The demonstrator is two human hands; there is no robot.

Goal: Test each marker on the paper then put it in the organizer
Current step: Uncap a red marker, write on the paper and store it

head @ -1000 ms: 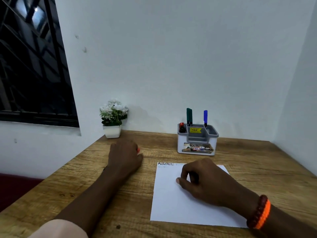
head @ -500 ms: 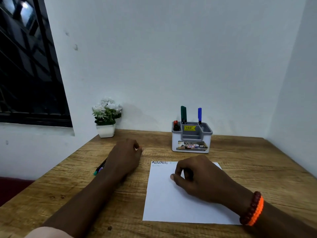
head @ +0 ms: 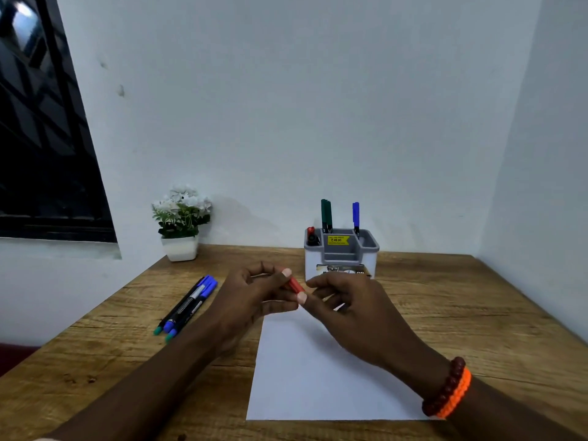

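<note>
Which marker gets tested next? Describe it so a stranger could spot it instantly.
Start at the wooden desk and find the white paper in front of the grey organizer. Just above the paper's far end, the left hand and right hand pinch a red marker between them. It alone is red and held; the others lie at the left or stand in the organizer.
</note>
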